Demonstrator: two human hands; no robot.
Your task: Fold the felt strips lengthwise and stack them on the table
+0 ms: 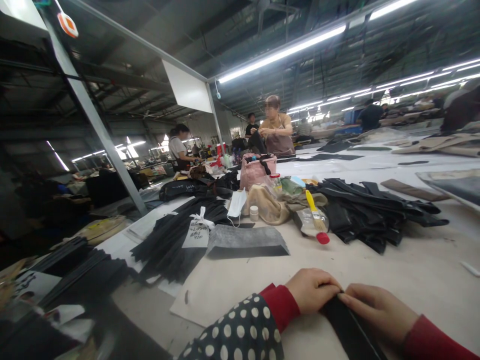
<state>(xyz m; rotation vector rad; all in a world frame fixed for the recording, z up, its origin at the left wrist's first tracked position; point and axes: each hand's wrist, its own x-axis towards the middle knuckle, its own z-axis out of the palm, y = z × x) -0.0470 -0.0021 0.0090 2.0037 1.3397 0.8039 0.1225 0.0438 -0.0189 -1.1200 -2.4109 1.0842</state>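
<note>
A long black strip of material [350, 325] runs from my fingers toward the bottom edge of the view, with a pale line along its length. My left hand [313, 289] is closed on the strip's far end, thumb and fingers pressed together. Right beside it, my right hand [378, 306] pinches the same end between thumb and fingers. Both hands are low over the pale table covering [232, 285]. Beyond them lies a flat grey-black piece [247, 241]. Part of the strip is cut off by the frame.
Black strips [367, 205] are piled at the right back, and a tagged black bundle [168, 240] lies left. A yellow-handled brush [315, 210], a white bottle [254, 213], a face mask [237, 204] and a pink bag [257, 172] stand between. A co-worker [275, 127] is across the table.
</note>
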